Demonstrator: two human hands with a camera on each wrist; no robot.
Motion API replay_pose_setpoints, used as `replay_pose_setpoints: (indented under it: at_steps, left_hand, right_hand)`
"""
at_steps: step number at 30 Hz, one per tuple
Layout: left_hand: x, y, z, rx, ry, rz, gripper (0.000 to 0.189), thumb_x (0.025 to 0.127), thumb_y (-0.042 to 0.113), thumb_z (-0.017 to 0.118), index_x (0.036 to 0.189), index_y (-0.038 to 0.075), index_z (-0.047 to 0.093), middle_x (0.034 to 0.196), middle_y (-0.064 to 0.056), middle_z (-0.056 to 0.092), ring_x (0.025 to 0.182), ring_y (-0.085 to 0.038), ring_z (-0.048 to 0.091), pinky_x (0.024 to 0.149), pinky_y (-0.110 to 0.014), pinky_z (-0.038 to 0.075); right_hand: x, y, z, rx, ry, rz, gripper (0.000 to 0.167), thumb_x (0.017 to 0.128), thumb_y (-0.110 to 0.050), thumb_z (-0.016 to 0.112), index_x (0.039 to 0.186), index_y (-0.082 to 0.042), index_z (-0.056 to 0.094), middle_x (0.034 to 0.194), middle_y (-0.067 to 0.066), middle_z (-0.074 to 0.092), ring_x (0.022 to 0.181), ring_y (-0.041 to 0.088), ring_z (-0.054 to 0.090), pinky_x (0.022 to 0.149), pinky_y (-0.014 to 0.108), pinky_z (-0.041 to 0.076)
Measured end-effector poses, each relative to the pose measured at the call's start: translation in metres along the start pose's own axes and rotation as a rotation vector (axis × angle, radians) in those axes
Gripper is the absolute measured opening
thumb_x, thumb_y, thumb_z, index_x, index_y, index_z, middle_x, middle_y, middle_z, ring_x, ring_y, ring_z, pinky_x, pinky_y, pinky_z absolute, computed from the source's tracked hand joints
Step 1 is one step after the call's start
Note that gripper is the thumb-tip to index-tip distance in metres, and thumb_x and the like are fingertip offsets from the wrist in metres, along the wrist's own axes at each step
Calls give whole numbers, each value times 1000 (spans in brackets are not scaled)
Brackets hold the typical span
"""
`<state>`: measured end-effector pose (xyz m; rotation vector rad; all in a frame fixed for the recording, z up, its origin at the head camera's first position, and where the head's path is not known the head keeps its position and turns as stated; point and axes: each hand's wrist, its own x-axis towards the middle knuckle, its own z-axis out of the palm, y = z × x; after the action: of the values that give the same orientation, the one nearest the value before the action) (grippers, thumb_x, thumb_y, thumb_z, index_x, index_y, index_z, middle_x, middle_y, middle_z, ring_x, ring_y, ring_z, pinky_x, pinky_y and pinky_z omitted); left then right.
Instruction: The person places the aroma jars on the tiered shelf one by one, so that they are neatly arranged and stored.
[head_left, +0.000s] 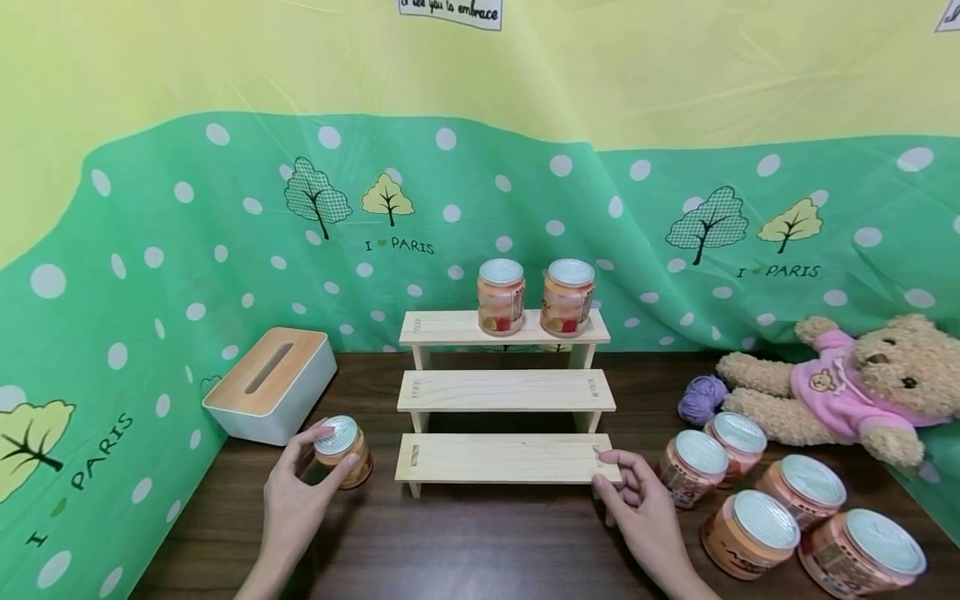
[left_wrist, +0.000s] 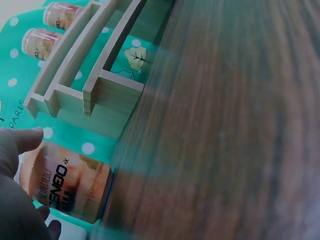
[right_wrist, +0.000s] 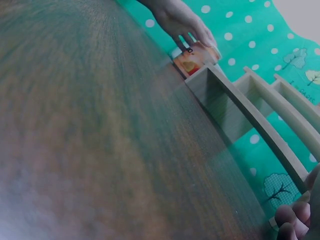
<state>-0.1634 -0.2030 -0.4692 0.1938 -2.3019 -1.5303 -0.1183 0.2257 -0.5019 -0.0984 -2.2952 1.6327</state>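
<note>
My left hand [head_left: 300, 492] grips a jar [head_left: 354, 467] with a pale ribbed lid, thumb and fingers on opposite sides near its top. In the left wrist view the jar [left_wrist: 75, 182] shows an orange label with dark lettering, its base at the tabletop. A three-step wooden rack [head_left: 506, 458] stands in the middle. My right hand [head_left: 637, 508] pinches the right end of its lowest step, thumb on the front edge and index finger on top. Two similar jars, a left one [head_left: 501, 298] and a right one [head_left: 567, 300], sit upright on the top step.
Several more jars [head_left: 750, 533] stand in a group at the right. Behind them lie a purple yarn ball [head_left: 702, 399] and a teddy bear [head_left: 840, 379] in pink. A tissue box [head_left: 281, 379] with a wooden top sits left of the rack. Green dotted cloth [head_left: 450, 175] hangs behind.
</note>
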Motion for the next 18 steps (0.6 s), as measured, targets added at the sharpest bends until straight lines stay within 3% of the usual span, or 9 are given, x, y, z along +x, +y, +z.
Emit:
replay_pose_setpoints:
  at_steps: [8, 18]
  left_hand:
    - [3, -7, 2, 5, 46, 39, 46, 89, 16, 97, 129, 10, 75, 145, -7, 72, 116, 7, 61, 97, -7, 47]
    - [4, -5, 4, -32, 95, 62, 39, 86, 13, 98, 119, 7, 79, 140, -7, 75, 110, 11, 64, 94, -5, 49]
  right_hand:
    - [0, 0, 0, 3, 4, -4, 29, 103, -1, 76, 130, -3, 65, 76, 7, 68, 51, 17, 58, 49, 29, 49]
    - [1, 1, 1, 16, -1, -1, 29, 104, -2, 77, 131, -3, 66, 79, 8, 71, 51, 17, 58, 49, 30, 50]
